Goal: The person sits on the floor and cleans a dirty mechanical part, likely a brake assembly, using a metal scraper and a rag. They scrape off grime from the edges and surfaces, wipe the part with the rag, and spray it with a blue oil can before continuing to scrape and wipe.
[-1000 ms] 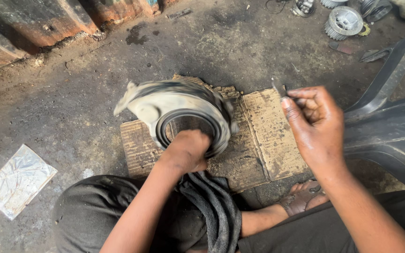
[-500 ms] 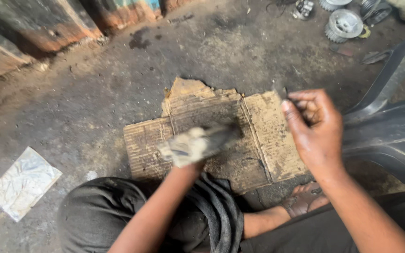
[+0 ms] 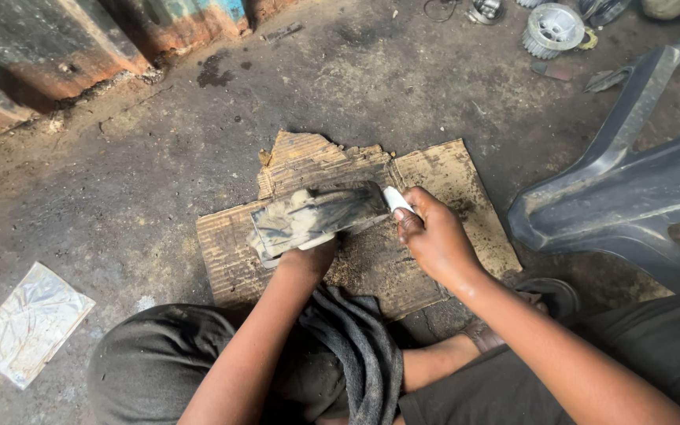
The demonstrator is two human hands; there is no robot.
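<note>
Seated worker on a workshop floor, seen from above. A flattened cardboard sheet (image 3: 442, 181), brown, torn along its far edge and stained dark, lies on the concrete in front of the crossed legs. A crinkled silvery foil packet (image 3: 29, 323), roughly rectangular, lies flat on the floor at lower left, well apart from the cardboard. Rusted metal (image 3: 64, 55) with a patch of blue paint runs along the top left. A white toothed wheel (image 3: 551, 30) sits at the top right; a dark moulded plastic part (image 3: 623, 189) fills the right side.

The left hand (image 3: 308, 256) is under a grimy cloth (image 3: 312, 216), pale with black smears, and holds it up from below above the cardboard; its fingers are hidden by the cloth, so how tightly they close cannot be told. The right hand (image 3: 434, 236) is curled closed, pinching the cloth's right end, where a white edge (image 3: 397, 199) shows just beside the fingertips.
</note>
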